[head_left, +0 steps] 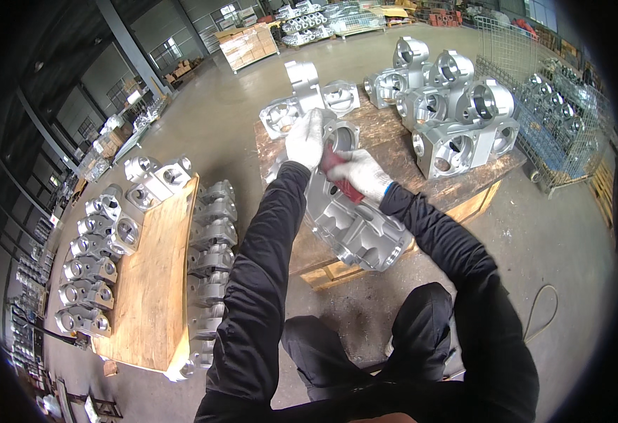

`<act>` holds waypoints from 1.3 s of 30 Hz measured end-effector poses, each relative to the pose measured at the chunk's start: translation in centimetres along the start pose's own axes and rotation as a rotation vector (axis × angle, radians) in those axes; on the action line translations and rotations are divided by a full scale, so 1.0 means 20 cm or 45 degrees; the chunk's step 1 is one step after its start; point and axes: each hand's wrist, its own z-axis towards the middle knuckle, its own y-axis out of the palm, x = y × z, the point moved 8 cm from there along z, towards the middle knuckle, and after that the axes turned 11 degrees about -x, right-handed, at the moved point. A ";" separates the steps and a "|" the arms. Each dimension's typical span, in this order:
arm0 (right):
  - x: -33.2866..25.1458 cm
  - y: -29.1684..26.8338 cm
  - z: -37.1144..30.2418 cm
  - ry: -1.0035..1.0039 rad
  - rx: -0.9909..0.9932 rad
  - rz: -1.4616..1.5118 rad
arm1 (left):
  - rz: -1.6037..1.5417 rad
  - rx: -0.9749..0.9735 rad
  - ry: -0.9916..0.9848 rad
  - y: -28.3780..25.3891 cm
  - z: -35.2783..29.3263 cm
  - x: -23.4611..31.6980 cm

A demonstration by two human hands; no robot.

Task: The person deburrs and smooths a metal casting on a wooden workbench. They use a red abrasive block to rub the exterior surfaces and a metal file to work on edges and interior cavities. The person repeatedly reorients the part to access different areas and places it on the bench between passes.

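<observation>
A large silver metal casting [355, 229] with a round bore and ribbed pockets rests near the front edge of a worn wooden bench [393, 144]. My left hand [305, 137], in a white glove, grips the casting's far upper end beside the bore. In my right hand [362, 174], gloved too, is a dark red strip [353, 193], held against the casting just below the bore. Its exact kind cannot be made out, and the right fingers partly cover it. Just beyond my left hand stands another silver casting [306, 81].
Several silver castings [464, 106] crowd the bench's right side. At left, a wooden board [155, 271] has rows of castings [90, 275] along its edges. A wire cage [559, 127] with metal parts stands at far right. A looped cable [554, 303] lies on the floor.
</observation>
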 end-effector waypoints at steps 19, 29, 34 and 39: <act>0.15 -0.02 0.09 0.099 -0.047 1.712 | -0.026 -0.124 -0.141 0.01 -0.02 -0.07; -0.27 -0.08 -0.04 -0.179 -0.230 -1.504 | 0.167 -0.033 0.011 0.02 -0.03 0.02; -0.25 -0.31 -0.04 0.127 -0.271 -1.623 | 0.288 -0.010 0.098 -0.01 -0.04 0.13; -0.10 -0.27 -0.03 0.081 -0.401 -1.256 | 0.165 -0.100 0.049 0.01 -0.03 0.11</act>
